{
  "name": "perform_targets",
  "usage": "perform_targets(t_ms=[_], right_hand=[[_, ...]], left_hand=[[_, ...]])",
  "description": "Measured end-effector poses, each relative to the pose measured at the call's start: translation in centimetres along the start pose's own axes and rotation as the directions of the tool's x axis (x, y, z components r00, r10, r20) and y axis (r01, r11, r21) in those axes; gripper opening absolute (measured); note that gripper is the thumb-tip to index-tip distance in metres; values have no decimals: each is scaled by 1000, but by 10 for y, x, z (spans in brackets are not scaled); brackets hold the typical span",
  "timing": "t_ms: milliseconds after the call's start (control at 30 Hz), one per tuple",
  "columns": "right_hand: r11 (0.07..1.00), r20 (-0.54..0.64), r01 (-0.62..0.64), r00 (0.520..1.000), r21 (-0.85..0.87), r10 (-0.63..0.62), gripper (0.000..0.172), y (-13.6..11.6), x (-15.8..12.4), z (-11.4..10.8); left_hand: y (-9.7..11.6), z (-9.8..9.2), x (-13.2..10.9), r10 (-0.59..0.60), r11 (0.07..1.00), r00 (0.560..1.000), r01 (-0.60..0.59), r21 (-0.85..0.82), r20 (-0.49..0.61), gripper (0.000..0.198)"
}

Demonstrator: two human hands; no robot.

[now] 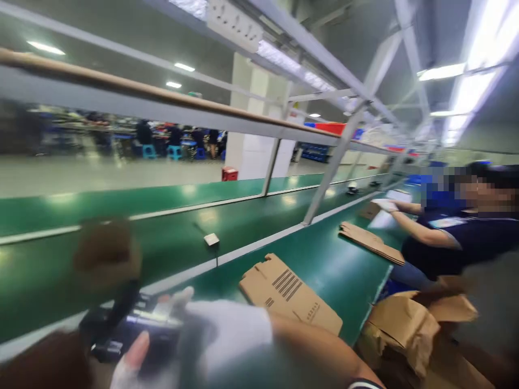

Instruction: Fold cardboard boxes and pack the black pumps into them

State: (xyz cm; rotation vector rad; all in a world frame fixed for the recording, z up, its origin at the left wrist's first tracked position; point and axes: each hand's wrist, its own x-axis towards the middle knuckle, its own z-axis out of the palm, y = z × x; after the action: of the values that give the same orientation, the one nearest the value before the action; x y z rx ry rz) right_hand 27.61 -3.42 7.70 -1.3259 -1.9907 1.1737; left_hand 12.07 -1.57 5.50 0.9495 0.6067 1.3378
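Dark device: blurred, at your lower left, between your hands [156, 330].
Left hand: your gloved fist [126, 370] grips it, thumb laid over it.
Right hand: your white glove [229, 329] grips it too.
Carton: lies flat [294, 297] on the green bench [324, 256], beyond your right forearm.
Co-worker: a person [454, 227] sits farther right.

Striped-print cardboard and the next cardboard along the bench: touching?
Apart. Head view: green bench surface shows between the striped cardboard and the next cardboard.
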Motion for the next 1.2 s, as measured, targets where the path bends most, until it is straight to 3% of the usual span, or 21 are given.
perform_targets(t_ms=[67,167,300,400,500,567,633,733,800,900,1000,1100,1200], right_hand=[[997,33,59,998,-53,-57,54,-14,-11,2],[976,8,35,999,-213,-34,36,-28,-23,3],[949,-93,-31,996,-315,2,32,-41,-44,6],[953,-177,47,979,-300,-104,27,-50,-60,6],[907,-231,226,919,-356,-320,23,-63,-64,6],[845,-264,310,853,-436,-450,21,-76,-55,7],[791,-223,367,824,-489,-521,15,-89,-38,9],[786,-29,462,855,-411,-518,12,-99,-2,16],[856,85,445,895,-262,-439,12,-94,21,23],[958,169,287,945,-26,-279,15,-73,47,39],[978,126,198,971,61,-204,32,-54,54,58],[964,167,243,951,106,-258,49,-52,50,69],[971,291,202,928,129,-231,63,-63,46,71]], left_hand=[[29,-10,-11,89,994,987,-96,-47,-136,39],[68,-27,-22,191,956,944,-241,-165,-269,44],[99,-63,-30,295,873,924,-364,-325,-244,55],[99,-95,-36,294,935,954,-301,-189,-66,63],[84,-111,-44,77,997,976,-76,-10,204,73],[74,-109,-49,-43,989,938,-9,148,345,77],[69,-100,-54,-114,953,868,-42,301,484,71],[70,-87,-59,-235,911,763,-43,410,602,63],[70,-84,-63,-292,903,734,1,430,614,61],[66,-89,-66,-259,910,769,-9,415,584,54],[57,-98,-69,-99,951,883,-51,305,458,53],[50,-102,-71,37,982,953,-90,167,300,63],[46,-104,-72,51,972,979,-94,216,197,56]])
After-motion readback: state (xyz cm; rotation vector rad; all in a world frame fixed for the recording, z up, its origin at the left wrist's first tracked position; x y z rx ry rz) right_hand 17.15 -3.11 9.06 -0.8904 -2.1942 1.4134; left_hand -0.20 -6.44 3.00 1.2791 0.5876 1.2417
